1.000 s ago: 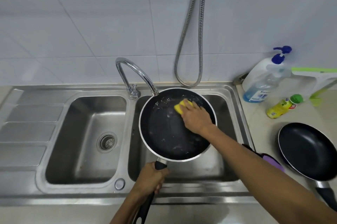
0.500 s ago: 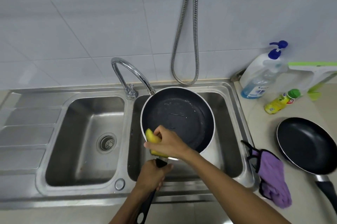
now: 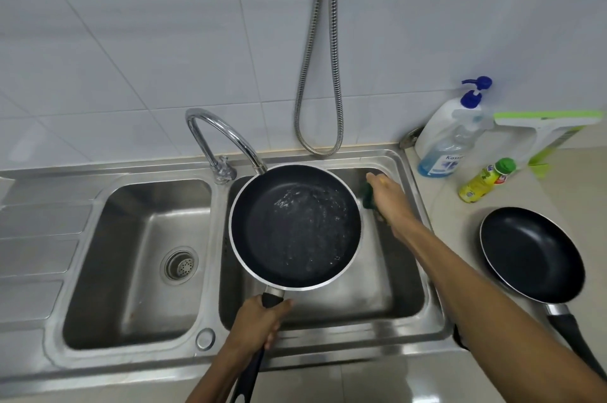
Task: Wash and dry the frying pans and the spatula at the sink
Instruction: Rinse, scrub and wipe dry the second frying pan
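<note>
A black frying pan (image 3: 295,228) with a silver rim hangs over the right sink basin (image 3: 404,287), soapy streaks on its inside. My left hand (image 3: 259,320) grips its black handle at the basin's front edge. To the right of the pan, my right hand (image 3: 389,202) holds a green and yellow sponge (image 3: 368,197) against the pan's outer right rim. A second black frying pan (image 3: 528,255) lies on the counter at the right, handle toward me. No spatula is in view.
The left basin (image 3: 131,255) has a drain strainer (image 3: 180,265). A curved tap (image 3: 216,140) ends over the pan's back rim. A metal hose (image 3: 322,57) hangs on the wall. A pump soap bottle (image 3: 450,136), small yellow bottle (image 3: 486,181) and green-white squeegee (image 3: 551,126) stand on the right counter.
My right hand carried the sponge from the pan's front rim near the handle across to its right outer rim. The pan stays held over the right basin.
</note>
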A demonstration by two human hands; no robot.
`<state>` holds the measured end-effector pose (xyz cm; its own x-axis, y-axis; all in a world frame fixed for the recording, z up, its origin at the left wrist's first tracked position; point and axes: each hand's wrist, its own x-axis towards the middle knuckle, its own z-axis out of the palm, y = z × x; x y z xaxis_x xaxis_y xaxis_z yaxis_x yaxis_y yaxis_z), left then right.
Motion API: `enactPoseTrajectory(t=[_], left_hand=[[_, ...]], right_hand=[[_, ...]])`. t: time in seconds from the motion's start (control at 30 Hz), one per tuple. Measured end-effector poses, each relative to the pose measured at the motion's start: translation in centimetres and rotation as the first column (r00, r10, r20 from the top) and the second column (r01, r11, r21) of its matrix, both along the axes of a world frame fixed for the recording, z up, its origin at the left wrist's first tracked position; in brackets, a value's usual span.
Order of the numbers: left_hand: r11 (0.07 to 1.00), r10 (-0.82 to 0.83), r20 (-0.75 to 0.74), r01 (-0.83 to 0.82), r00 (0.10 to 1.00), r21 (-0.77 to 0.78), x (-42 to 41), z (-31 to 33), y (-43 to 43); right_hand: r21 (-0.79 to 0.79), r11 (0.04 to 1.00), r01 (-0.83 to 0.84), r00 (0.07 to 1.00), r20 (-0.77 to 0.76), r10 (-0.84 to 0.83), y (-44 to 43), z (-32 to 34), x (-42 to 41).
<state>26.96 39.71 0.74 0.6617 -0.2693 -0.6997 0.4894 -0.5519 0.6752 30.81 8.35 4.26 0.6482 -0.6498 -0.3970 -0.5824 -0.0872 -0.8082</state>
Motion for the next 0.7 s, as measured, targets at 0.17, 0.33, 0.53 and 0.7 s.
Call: enactPoseTrajectory(t=[0.17,0.33,0.53,0.7], left_hand=[[1.000,0.004,-0.010,-0.004,1.000,-0.002,-0.5,-0.2,0.4],[0.999,0.042,-0.028,-0.043,0.999,-0.019,-0.6,-0.1,0.3],[0.996,0.068,-0.048,-0.070,0.997,-0.046,-0.7,0.1,-0.4],[0.996,0.072,-0.064,-0.076,0.995,-0.050,-0.8,-0.2,-0.7]], right_hand=[[-0.237,0.970,0.061,0.997,-0.023,-0.069,-0.1,-3.2,1.4],[-0.270,0.961,0.060,0.997,-0.022,-0.068,0.5,-4.5,2.8],[-0.271,0.961,0.046,0.999,0.003,-0.047,0.9,-4.8,3.0],[-0.448,0.887,-0.109,0.988,-0.146,0.048,-2.1,-4.1,0.9]])
